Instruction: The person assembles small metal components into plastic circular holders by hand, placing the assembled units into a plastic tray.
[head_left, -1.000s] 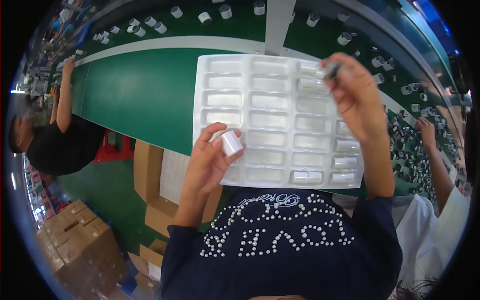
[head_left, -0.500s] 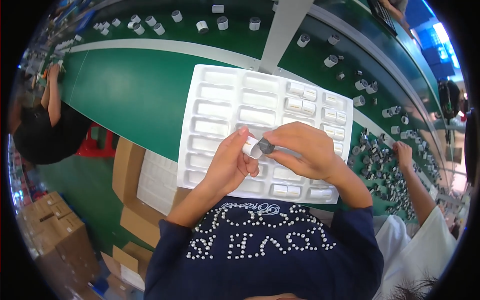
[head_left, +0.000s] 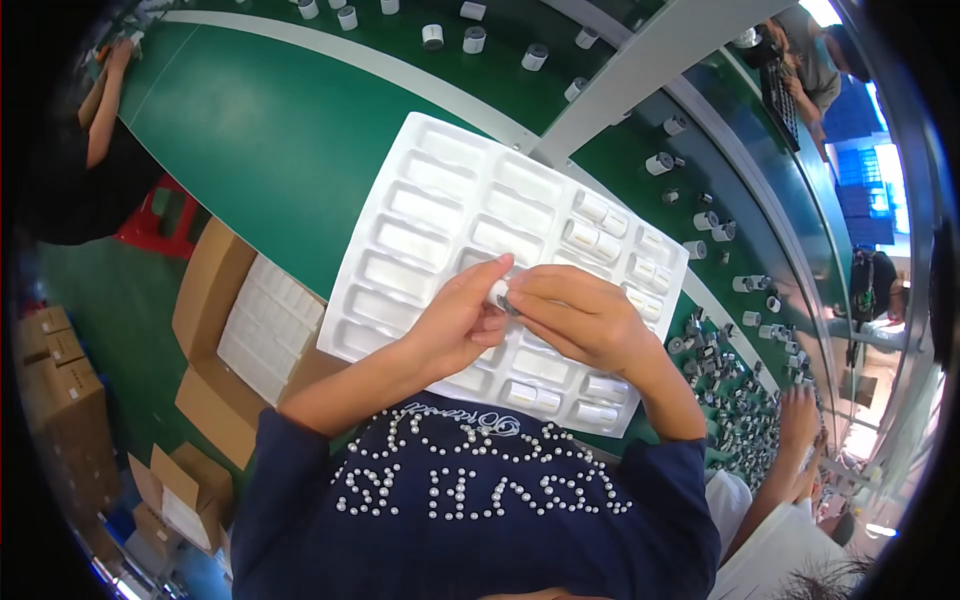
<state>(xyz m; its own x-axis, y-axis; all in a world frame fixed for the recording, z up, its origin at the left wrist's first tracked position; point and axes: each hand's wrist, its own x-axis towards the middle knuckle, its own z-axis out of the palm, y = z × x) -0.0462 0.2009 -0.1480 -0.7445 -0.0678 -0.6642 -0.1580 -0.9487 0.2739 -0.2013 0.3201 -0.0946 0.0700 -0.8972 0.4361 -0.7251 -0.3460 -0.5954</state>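
While most of the dark plug (head_left: 507,303) showed outside the white cylinder (head_left: 498,290) half a second ago, the two now meet at its mouth, and little of either is visible. The left hand (head_left: 462,318) curls its thumb and fingers around the cylinder with hardly a gap; the right hand (head_left: 590,322) pinches its fingertips together on the plug. So the work has come to the joining of both parts, it seems, though how deep the plug sits I cannot tell.

Just below them lies the white tray (head_left: 424,207), with paired cylinders (head_left: 591,242) in several pockets. It looks more tilted than before, perhaps from a turn of the head.

Beyond its right edge, a co-worker's hand (head_left: 797,415) is beside a heap of metal parts (head_left: 715,375). Farther off, more cylinders (head_left: 474,40) stand scattered over a green surface.
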